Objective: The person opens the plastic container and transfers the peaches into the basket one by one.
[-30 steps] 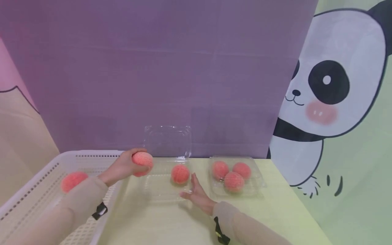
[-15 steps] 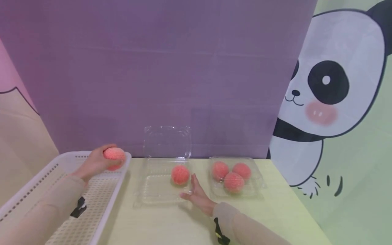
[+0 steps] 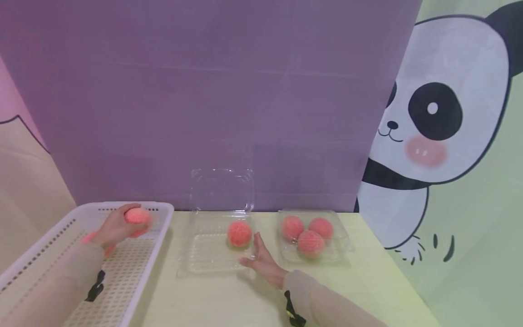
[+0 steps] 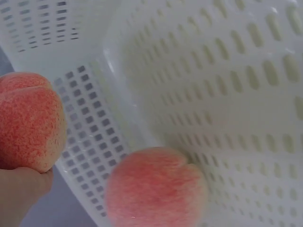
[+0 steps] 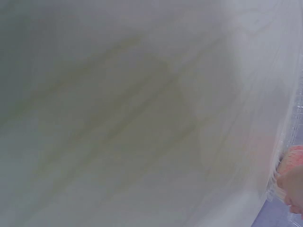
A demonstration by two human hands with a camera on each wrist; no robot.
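My left hand grips a pink-red peach above the white basket. In the left wrist view the held peach shows its crease, with the thumb under it. A second peach lies in the basket, partly covered by my left arm in the head view. With thumb and fingers spread, my right hand is at the right side of a clear plastic clamshell box with its lid raised. One peach sits in that box's right part. Whether the right fingers touch the box I cannot tell.
A closed clear clamshell box with several peaches inside stands on the right of the pale yellow table. The perforated white basket takes up the left side. A purple cloth hangs behind the table.
My left hand has carried its peach leftward, from above the raised-lid box to above the basket. My right hand has stayed in place.
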